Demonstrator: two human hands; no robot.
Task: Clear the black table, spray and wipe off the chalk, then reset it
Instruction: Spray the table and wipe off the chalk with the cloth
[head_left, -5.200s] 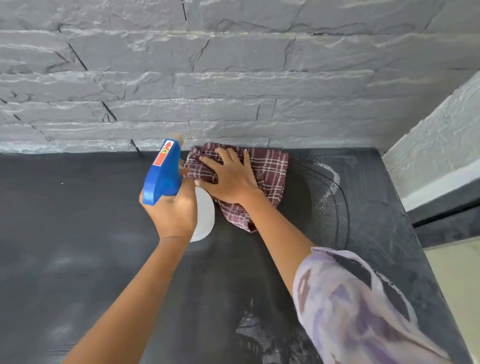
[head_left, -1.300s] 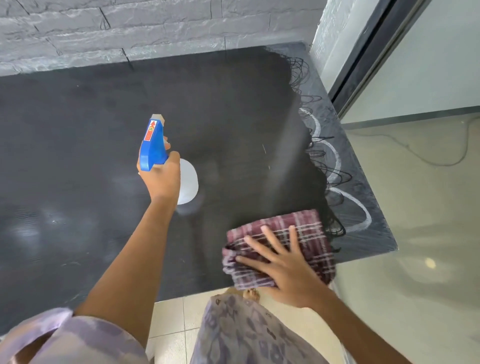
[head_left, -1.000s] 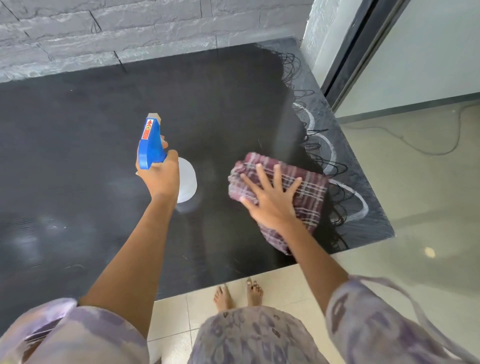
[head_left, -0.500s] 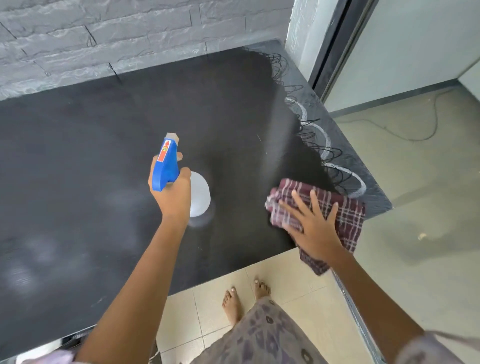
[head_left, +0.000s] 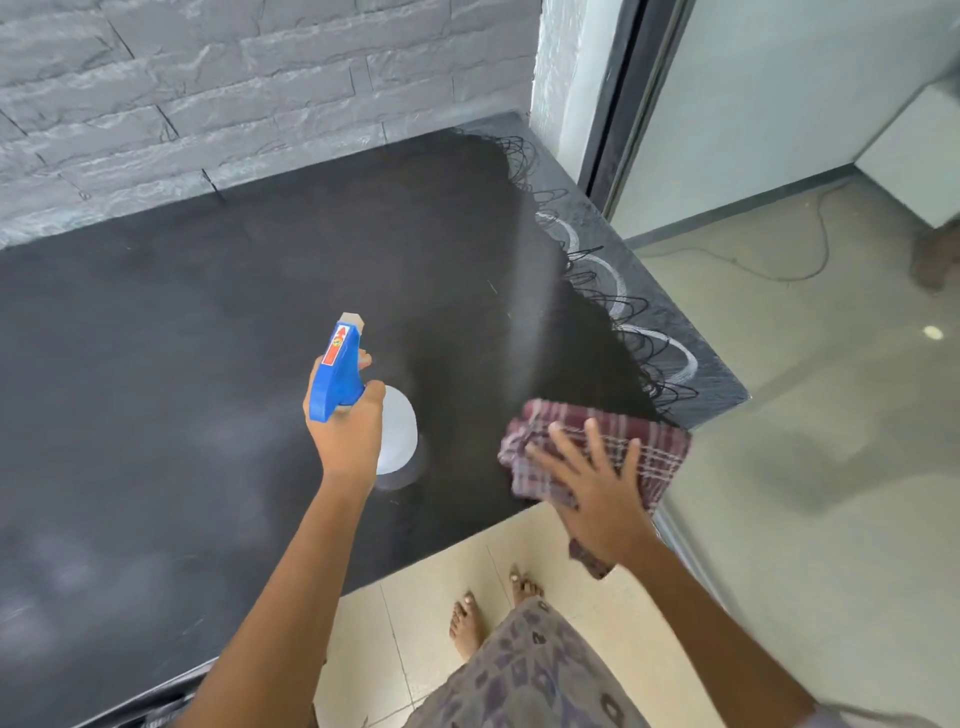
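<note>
The black table (head_left: 218, 374) fills the left and middle of the head view. White chalk loops (head_left: 639, 312) run along its right edge strip. My left hand (head_left: 345, 431) grips a spray bottle (head_left: 337, 374) with a blue trigger head and white body, held over the table's middle. My right hand (head_left: 592, 488) presses flat with spread fingers on a maroon plaid cloth (head_left: 623, 447) at the table's near right corner; part of the cloth hangs over the edge.
A grey stone wall (head_left: 208, 93) backs the table. A dark door frame (head_left: 623, 93) stands at the right. Beige floor tiles (head_left: 431, 582) and my bare feet (head_left: 483, 613) lie below the table's front edge. A thin cable (head_left: 779, 270) trails across the floor at right.
My right hand has swept the cloth from the far wall side down to the near right corner, now partly over the edge. My left hand has kept hold of the bottle.
</note>
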